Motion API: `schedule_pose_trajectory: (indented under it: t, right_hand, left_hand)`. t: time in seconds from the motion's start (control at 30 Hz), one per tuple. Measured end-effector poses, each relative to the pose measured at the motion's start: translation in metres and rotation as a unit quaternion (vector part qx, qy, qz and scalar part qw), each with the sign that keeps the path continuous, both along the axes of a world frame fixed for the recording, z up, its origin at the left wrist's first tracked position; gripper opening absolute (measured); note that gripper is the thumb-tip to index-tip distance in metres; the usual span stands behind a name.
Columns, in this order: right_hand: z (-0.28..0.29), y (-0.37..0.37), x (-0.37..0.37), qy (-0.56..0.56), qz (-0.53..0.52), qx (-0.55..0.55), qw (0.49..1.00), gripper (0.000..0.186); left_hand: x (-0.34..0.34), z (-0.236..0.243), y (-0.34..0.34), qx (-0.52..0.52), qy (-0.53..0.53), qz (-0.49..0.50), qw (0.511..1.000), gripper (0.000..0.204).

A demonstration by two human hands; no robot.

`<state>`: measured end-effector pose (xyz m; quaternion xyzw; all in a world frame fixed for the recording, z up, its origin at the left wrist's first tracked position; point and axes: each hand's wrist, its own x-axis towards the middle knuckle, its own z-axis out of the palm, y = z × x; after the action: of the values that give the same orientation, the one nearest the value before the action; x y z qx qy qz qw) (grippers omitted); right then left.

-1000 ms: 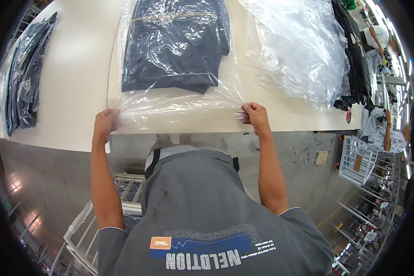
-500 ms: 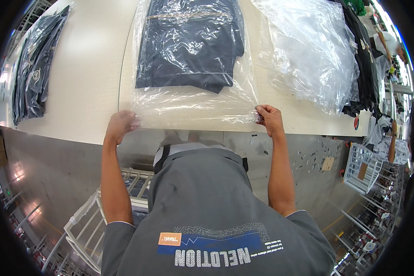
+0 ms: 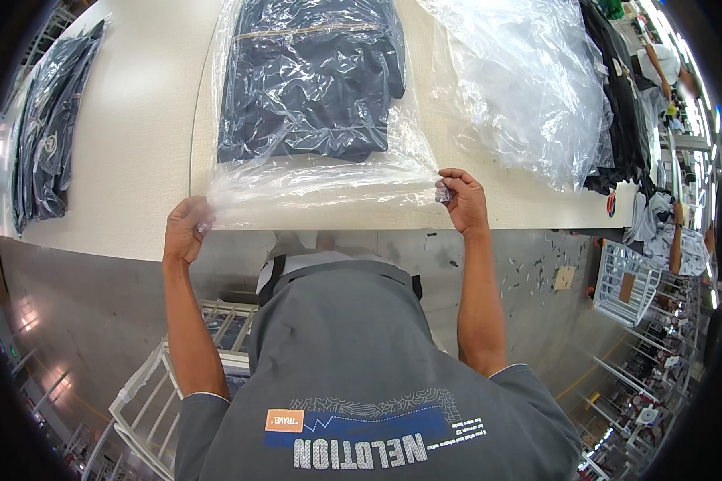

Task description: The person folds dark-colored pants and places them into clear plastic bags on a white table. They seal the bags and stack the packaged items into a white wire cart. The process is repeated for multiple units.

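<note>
A clear plastic bag (image 3: pixel 313 180) lies on the pale table with a folded dark navy garment (image 3: pixel 305 100) inside it. My left hand (image 3: pixel 188 228) pinches the near left corner of the bag at the table's front edge. At the near right corner, my right hand (image 3: pixel 462 197) has its fingers closed on the bunched plastic. Between my hands the bag's near end is stretched in wrinkled folds, beyond the garment's lower edge. A thin light-brown band or trim crosses the garment near its far part.
Bagged dark garments (image 3: pixel 50 136) are stacked at the table's far left. To the right lie a pile of clear plastic bags (image 3: pixel 529 88) and dark clothes (image 3: pixel 624 104). Red-handled scissors (image 3: pixel 611 205) rest near the front edge. A white rack (image 3: pixel 156 401) stands below left; a white crate (image 3: pixel 624 280) sits right.
Both hands still grip the bag's near end. My left hand has shifted left and my right hand slightly up; the plastic between them is more gathered. The whole view has shifted slightly.
</note>
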<state>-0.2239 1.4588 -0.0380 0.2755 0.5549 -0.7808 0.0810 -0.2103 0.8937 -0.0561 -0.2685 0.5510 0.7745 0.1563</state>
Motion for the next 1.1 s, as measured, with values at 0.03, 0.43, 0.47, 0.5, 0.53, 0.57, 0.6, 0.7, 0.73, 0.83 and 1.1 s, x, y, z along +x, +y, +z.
schedule_pose_trajectory:
  t: [0.03, 0.43, 0.47, 0.5, 0.53, 0.57, 0.6, 0.7, 0.73, 0.83, 1.1]
  right_hand:
    - [0.002, 0.003, -0.002, 0.001, 0.003, -0.017, 1.000, 0.018]
    - [-0.003, 0.001, -0.029, 0.069, -0.001, 0.010, 0.998, 0.013]
    - [-0.004, 0.001, -0.032, 0.077, 0.006, 0.032, 0.997, 0.012]
    - [-0.005, -0.001, -0.035, 0.093, -0.001, 0.061, 0.994, 0.011]
    - [-0.008, -0.004, -0.038, 0.110, -0.007, 0.091, 0.990, 0.009]
    - [-0.007, -0.011, -0.041, 0.126, -0.014, 0.121, 0.985, 0.009]
    - [-0.006, -0.017, -0.045, 0.140, -0.022, 0.105, 0.984, 0.009]
    - [-0.008, -0.031, -0.052, 0.167, -0.037, 0.072, 0.983, 0.011]
    - [-0.013, -0.032, -0.052, 0.164, -0.035, 0.069, 0.983, 0.012]
    - [-0.030, -0.031, -0.052, 0.145, -0.031, 0.101, 0.984, 0.013]
    - [-0.053, -0.032, -0.060, 0.120, -0.024, 0.240, 0.963, 0.012]
  left_hand:
    - [0.000, -0.005, -0.008, 0.027, 0.005, 0.001, 1.000, 0.023]
    - [-0.033, -0.005, 0.015, -0.021, 0.017, 0.061, 0.998, 0.022]
    - [-0.037, -0.007, 0.017, -0.055, 0.003, 0.068, 0.996, 0.019]
    - [-0.040, -0.009, 0.018, -0.073, 0.021, 0.072, 0.995, 0.017]
    - [-0.043, -0.012, 0.019, -0.090, 0.039, 0.075, 0.992, 0.016]
    - [-0.048, -0.010, 0.024, -0.108, 0.057, 0.076, 0.990, 0.014]
    - [-0.052, -0.008, 0.029, -0.105, 0.072, 0.088, 0.988, 0.010]
    - [-0.065, 0.006, 0.050, -0.096, 0.093, 0.104, 0.986, 0.010]
    - [-0.067, 0.002, 0.050, -0.104, 0.091, 0.090, 0.986, 0.010]
    - [-0.070, -0.011, 0.042, -0.140, 0.087, 0.060, 0.984, 0.011]
    - [-0.074, -0.023, 0.050, -0.242, 0.081, 0.032, 0.966, 0.017]
